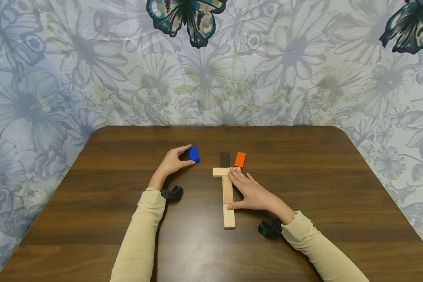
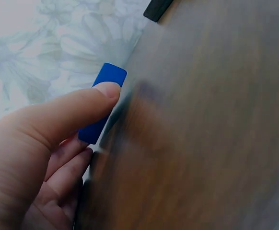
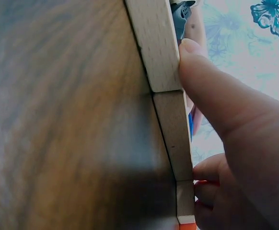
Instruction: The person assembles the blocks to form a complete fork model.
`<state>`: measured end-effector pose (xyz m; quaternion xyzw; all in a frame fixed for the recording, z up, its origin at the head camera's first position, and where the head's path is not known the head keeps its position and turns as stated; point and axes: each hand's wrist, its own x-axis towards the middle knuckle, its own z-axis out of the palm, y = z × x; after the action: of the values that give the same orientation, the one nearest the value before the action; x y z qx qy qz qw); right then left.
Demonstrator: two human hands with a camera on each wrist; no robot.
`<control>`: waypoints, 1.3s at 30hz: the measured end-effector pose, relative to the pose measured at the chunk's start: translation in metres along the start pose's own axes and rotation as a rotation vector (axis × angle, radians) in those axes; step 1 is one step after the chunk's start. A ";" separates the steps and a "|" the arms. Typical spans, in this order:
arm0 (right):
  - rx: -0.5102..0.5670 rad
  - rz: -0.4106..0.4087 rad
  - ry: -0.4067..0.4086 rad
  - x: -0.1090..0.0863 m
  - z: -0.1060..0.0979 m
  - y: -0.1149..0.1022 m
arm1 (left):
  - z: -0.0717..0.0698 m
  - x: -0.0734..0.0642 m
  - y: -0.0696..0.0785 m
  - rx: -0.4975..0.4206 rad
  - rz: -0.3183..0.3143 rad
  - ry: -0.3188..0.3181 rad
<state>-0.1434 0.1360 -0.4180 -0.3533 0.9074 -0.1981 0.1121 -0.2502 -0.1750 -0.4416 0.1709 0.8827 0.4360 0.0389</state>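
My left hand pinches a blue block between thumb and fingers, left of the other blocks. In the left wrist view the thumb lies across the face of the blue block. Three plain wooden blocks form a T: a crosspiece block on the far side and two blocks, a middle block and a near block, end to end below it. With fingers spread, my right hand touches the crosspiece's right end, and its thumb rests on the near block.
A black block and an orange block lie just beyond the crosspiece. The brown wooden table has a far edge against a flowered wall. Each wrist wears a dark camera mount.
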 end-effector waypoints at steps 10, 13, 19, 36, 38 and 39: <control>-0.013 -0.011 0.007 0.001 0.001 0.002 | 0.014 -0.002 0.014 -0.108 0.014 -0.018; -0.012 -0.017 0.004 0.002 0.001 0.002 | 0.020 -0.004 0.019 -0.093 -0.010 -0.005; 0.001 -0.016 0.008 0.002 0.002 0.002 | 0.030 -0.006 0.026 -0.041 -0.031 0.053; -0.003 -0.010 -0.001 0.000 -0.001 0.002 | 0.052 -0.003 0.039 0.115 0.014 0.104; -0.001 -0.019 0.008 0.000 -0.001 0.002 | 0.052 -0.003 0.039 0.132 0.028 0.093; 0.000 -0.020 0.010 0.000 -0.001 0.002 | 0.052 -0.003 0.038 0.140 0.033 0.086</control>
<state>-0.1450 0.1372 -0.4184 -0.3615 0.9043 -0.2010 0.1055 -0.2254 -0.1151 -0.4439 0.1688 0.9089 0.3809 -0.0184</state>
